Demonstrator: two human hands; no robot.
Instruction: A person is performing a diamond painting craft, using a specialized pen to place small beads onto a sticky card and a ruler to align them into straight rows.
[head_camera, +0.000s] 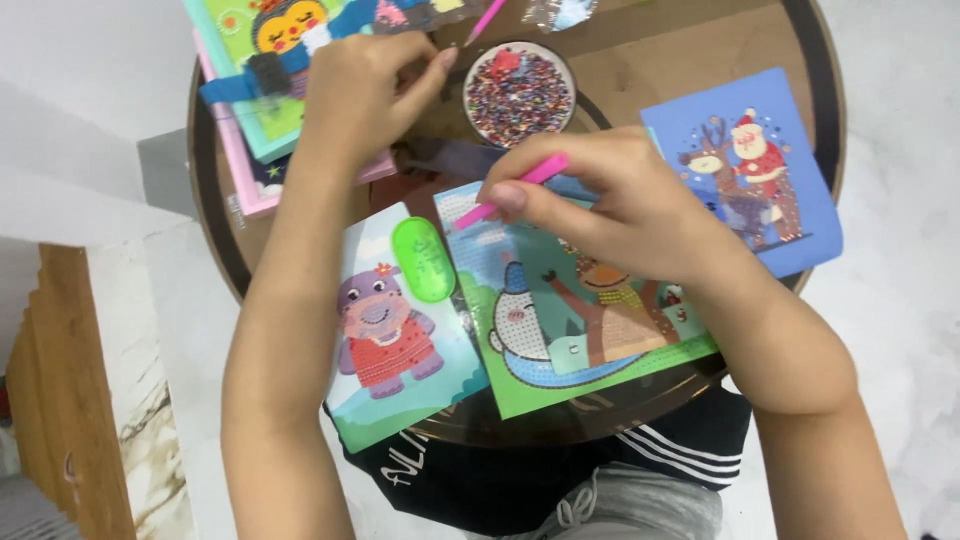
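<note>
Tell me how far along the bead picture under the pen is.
Done: the brown animal looks beaded. In hand: the right hand holds a pink pen over the picture; the left hand reaches beside the bead dish. Left: the white animal looks bare.

Penguin card (275, 40) cut by top edge; left hand (360, 85) hides part (fingertips' hold unclear).

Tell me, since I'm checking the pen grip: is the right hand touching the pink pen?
Touching. The head view shows the right hand with its fingers closed around the pink pen, whose tip points down at the green-bordered craft picture.
</note>
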